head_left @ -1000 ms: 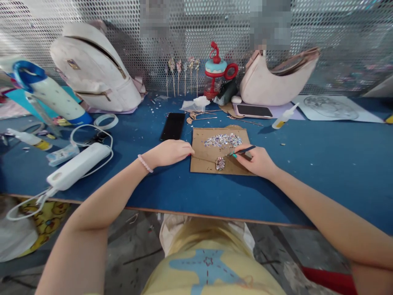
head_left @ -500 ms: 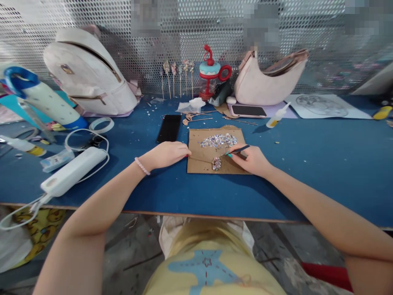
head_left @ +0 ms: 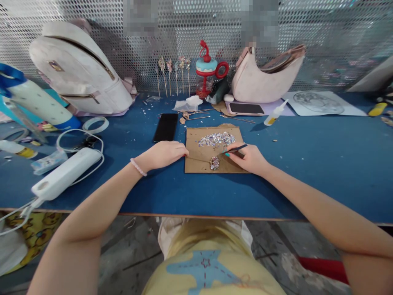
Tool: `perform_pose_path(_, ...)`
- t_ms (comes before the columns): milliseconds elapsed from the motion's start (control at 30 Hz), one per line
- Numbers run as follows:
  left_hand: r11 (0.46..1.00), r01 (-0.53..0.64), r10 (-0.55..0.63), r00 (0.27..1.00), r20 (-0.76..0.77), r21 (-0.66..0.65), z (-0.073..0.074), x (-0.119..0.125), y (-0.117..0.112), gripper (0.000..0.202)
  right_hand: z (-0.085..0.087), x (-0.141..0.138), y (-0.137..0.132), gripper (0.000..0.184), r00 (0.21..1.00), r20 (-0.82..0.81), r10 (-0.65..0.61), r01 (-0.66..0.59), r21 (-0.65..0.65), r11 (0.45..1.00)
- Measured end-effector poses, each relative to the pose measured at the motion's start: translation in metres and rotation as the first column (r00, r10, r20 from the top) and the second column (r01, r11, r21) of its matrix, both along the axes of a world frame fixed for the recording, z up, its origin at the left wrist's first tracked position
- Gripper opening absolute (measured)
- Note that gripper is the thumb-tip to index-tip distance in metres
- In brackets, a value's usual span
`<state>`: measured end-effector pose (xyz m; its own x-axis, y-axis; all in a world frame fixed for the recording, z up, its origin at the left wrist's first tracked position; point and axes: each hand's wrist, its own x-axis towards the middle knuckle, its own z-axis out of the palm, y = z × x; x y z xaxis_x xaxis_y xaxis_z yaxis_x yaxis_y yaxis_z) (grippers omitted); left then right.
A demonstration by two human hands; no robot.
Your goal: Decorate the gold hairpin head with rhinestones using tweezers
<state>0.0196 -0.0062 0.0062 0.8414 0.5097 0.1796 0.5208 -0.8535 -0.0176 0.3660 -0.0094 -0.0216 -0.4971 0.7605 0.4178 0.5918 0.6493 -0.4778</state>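
My left hand (head_left: 170, 153) is closed at the left edge of a cardboard sheet (head_left: 196, 166), pinching the end of a thin stick (head_left: 198, 159). At the stick's other end lies a small piece covered in sparkling gems (head_left: 214, 163). My right hand (head_left: 253, 159) grips dark tweezers (head_left: 236, 149) like a pen. Their tips point left, close above the gem-covered piece; whether they hold a gem is too small to tell. A loose heap of shiny rhinestones (head_left: 216, 139) spreads over the cardboard's upper part.
A black phone (head_left: 166, 127) lies left of the cardboard, a glue bottle (head_left: 275, 114) stands to its right. Behind are loose sticks (head_left: 196, 118), a red-handled cup (head_left: 206, 69), upright decorated sticks (head_left: 170, 78) and two bags. A white power strip (head_left: 66, 174) with cable lies at left.
The whole view has shifted slightly, so things on the table appear a little farther left. Both hands keep their hold, and the tweezers stay near the gem-covered piece.
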Motion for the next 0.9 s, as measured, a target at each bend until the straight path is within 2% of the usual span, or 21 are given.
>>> perform_pose_path(433,1.0,0.0,0.0,1.0,0.0,0.017,-0.0013,-0.0009,0.0004,0.036,-0.0005,0.0008,0.0007,0.016,1.0,0.011,-0.009,0.009,-0.018,1.0)
perform_pose_path(900,0.999,0.013,-0.013,1.0,-0.01,0.037,0.0052,0.0034,-0.0062,0.037,0.0054,-0.0003,-0.0047,0.02,1.0,-0.005,0.013,-0.013,-0.046,0.999)
